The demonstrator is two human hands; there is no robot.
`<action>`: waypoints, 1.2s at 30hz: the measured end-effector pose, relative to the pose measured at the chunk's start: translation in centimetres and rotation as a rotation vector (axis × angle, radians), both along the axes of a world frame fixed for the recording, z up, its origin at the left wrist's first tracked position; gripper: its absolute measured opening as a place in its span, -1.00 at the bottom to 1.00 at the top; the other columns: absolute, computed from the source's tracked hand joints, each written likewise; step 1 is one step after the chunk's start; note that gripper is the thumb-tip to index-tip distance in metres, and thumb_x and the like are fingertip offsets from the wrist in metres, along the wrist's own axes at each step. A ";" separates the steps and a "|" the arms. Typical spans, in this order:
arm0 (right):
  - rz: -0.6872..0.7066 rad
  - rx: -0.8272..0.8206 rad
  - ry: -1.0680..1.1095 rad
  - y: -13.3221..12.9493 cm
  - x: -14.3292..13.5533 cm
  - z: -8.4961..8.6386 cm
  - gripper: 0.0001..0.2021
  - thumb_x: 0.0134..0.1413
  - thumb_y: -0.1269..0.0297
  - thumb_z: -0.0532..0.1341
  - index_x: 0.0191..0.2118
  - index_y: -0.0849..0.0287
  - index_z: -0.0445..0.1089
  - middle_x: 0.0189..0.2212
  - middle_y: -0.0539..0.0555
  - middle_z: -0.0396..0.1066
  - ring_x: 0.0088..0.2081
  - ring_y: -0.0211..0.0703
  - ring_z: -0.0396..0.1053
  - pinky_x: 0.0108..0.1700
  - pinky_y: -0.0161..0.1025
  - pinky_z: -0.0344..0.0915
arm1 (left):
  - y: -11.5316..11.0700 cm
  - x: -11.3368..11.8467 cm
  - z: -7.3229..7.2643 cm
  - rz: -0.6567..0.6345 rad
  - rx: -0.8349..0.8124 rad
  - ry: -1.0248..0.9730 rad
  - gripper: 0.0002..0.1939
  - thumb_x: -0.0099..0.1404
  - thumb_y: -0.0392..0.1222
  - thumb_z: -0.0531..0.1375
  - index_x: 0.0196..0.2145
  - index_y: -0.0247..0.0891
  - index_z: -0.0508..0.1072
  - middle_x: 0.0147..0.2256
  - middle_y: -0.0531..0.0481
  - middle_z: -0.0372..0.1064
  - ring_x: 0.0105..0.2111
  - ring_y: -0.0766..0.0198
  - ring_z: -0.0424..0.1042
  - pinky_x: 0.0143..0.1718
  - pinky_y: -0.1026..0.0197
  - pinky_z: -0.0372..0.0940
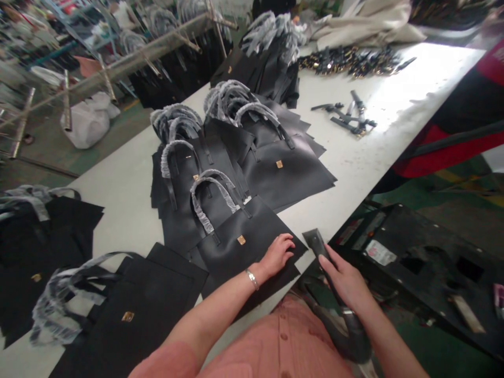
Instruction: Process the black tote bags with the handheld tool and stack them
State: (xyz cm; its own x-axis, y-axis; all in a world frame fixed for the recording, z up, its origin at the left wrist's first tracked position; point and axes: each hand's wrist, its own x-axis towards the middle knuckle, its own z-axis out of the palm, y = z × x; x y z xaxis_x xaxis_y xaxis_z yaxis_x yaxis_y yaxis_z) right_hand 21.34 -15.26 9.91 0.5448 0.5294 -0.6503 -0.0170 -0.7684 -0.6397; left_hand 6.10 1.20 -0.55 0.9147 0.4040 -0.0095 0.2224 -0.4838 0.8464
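My left hand (277, 255) rests on the right part of a black bag panel (226, 252), fingers loosely bent and apart, gripping nothing. The panel has a gold clasp plate (241, 240) and a handle (202, 210) wrapped in clear plastic. Just off the panel's right corner, my right hand (344, 275) is closed around a black tool (315, 241) with a flat, wide end. A metal ring and a thick dark part like a hose show behind the grip. What the tool is I cannot tell for certain.
Stacks of similar black panels (285, 168) lie behind and at the left (129, 304) on the white table (122, 173). Small black straps (354, 118) and a heap of strap pieces with gold metal (350, 60) lie farther back. A dark machine (429, 262) stands at the right.
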 end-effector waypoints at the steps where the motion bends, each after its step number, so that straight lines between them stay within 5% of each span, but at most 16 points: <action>1: -0.032 0.019 -0.041 -0.1 0.2 0.1 -0.32 0.11 -0.10 0.11 0.29 0.10 0.26 -0.43 0.00 0.55 -0.48 -0.05 0.51 -0.36 -0.19 0.40 | 0.1 -0.2 0.1 -0.033 0.008 0.000 -0.86 0.32 -0.35 0.22 -0.17 -0.22 0.45 0.08 -0.15 0.25 0.10 0.11 0.27 0.13 0.00 0.24; 8: -0.085 0.008 0.000 -5.3 0.2 -0.3 -0.33 0.06 -0.10 0.17 0.26 0.07 0.31 -0.40 -0.01 0.60 -0.40 0.01 0.56 -0.35 -0.17 0.47 | -0.1 -1.3 0.8 -0.457 0.312 0.078 -0.80 0.41 -0.04 0.17 -0.22 -0.15 0.55 -0.11 -0.05 0.39 -0.09 0.20 0.31 -0.05 0.14 0.19; 12: -0.092 0.011 -0.049 -7.6 -1.2 -1.7 -0.37 0.04 -0.12 0.18 0.20 0.03 0.38 -0.09 0.04 0.59 -0.03 0.11 0.52 -0.06 -0.11 0.46 | -0.4 -0.5 1.2 -0.529 0.424 0.153 -0.77 0.43 -0.03 0.13 -0.25 -0.15 0.54 -0.19 -0.03 0.39 -0.17 0.22 0.30 -0.13 0.15 0.16; 16: -0.107 -0.029 -0.024 -8.9 -2.2 -2.6 -0.29 0.01 -0.18 0.15 0.23 0.07 0.34 0.13 0.07 0.44 0.19 0.12 0.33 0.22 -0.06 0.23 | -0.8 -0.1 1.7 -0.617 0.419 0.241 -0.80 0.45 -0.20 0.11 -0.28 -0.24 0.50 -0.27 -0.05 0.36 -0.25 0.24 0.32 -0.23 0.21 0.21; 22: -0.094 -0.089 -0.003 -9.5 -2.5 -1.9 -0.25 -0.01 -0.21 0.13 0.27 0.07 0.29 0.14 0.08 0.43 0.20 0.15 0.32 0.23 -0.02 0.21 | -1.6 -0.7 2.2 -0.444 0.311 0.300 -0.76 0.44 -0.15 0.12 -0.36 -0.29 0.44 -0.29 -0.03 0.34 -0.35 0.27 0.36 -0.32 0.26 0.28; 30: -0.052 -0.079 0.006 -9.3 -3.2 -1.2 -0.25 0.03 -0.18 0.13 0.29 0.12 0.26 0.15 0.09 0.42 0.20 0.16 0.30 0.22 -0.02 0.22 | -0.1 -1.5 2.0 -0.221 0.042 0.220 -0.84 0.42 -0.30 0.08 -0.33 -0.30 0.40 -0.24 -0.02 0.38 -0.24 0.32 0.43 -0.15 0.27 0.34; 34: 0.040 -0.030 0.078 -9.3 -4.1 -1.3 -0.27 0.08 -0.15 0.12 0.31 0.14 0.24 0.16 0.10 0.40 0.26 0.11 0.23 0.24 -0.05 0.20 | -0.4 -2.3 2.0 -0.204 -0.009 0.156 -0.98 0.33 -0.33 0.18 -0.27 -0.28 0.38 -0.13 -0.05 0.34 -0.14 0.26 0.38 -0.07 0.21 0.33; 36: 0.101 -0.010 0.117 -9.0 -4.6 -1.2 -0.28 0.10 -0.13 0.10 0.31 0.15 0.23 0.16 0.11 0.40 0.26 0.10 0.22 0.23 -0.05 0.21 | -0.9 -2.7 2.0 -0.200 -0.026 0.114 -0.83 0.26 -0.38 0.23 -0.20 -0.25 0.37 -0.08 -0.07 0.30 -0.08 0.22 0.33 -0.02 0.16 0.30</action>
State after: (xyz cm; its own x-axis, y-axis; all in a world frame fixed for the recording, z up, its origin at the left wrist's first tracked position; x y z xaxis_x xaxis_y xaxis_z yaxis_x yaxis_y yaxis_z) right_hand 16.73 -24.28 8.69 0.4098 0.5704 -0.7118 -0.0132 -0.7766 -0.6299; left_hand 3.42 0.30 1.49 0.9690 0.2128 -0.1256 0.2193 -0.5064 0.8340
